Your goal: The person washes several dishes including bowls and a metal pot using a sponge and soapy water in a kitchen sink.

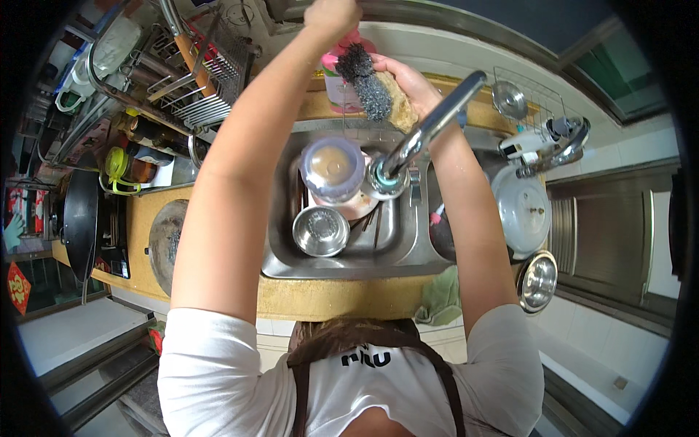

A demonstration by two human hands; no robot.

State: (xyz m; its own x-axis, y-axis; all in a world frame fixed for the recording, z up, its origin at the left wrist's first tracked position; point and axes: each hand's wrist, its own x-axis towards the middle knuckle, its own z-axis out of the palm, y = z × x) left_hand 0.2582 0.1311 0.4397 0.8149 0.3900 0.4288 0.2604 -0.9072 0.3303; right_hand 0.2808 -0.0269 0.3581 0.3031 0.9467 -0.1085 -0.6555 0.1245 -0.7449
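Note:
My left hand (333,16) is at the top edge, on the pink pump head of a detergent bottle (339,90) behind the sink; its fingers are partly hidden. My right hand (409,82) holds a grey and black scouring pad (371,95) together with a tan sponge-like piece (401,106), beside the bottle. Below them in the steel sink (349,270) are a translucent lidded container (332,169), a small metal bowl (321,230), a pale plate (366,205) and several dark chopsticks (377,226). A chrome faucet (431,131) rises between the basins.
Left, a dish rack (213,98) stands near bottles and a black wok (82,226). A round board (166,246) lies on the counter. Right are a pot lid (521,210), a steel bowl (538,281) and a wire basket (538,93). A green cloth (441,297) hangs over the front edge.

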